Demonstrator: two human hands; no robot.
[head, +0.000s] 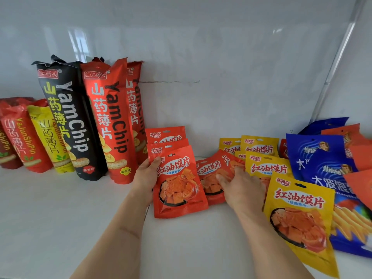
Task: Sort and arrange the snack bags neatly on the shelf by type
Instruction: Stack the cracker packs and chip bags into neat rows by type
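My left hand (146, 177) grips the left edge of a small red snack bag (178, 184) that stands upright in front of two more red bags (165, 135). My right hand (241, 188) rests on another red bag (211, 178) lying tilted beside it, fingers curled over its surface. Several yellow bags of the same snack (298, 216) sit to the right, some upright near the wall (259, 144). Tall yam chip bags, one black (70, 121) and red ones (109, 121), lean against the wall at the left.
Smaller red and yellow yam stick bags (30, 137) stand at the far left. Blue fries bags (330, 178) and orange bags (360, 150) are piled at the right edge. The white shelf (60, 218) runs along the white back wall.
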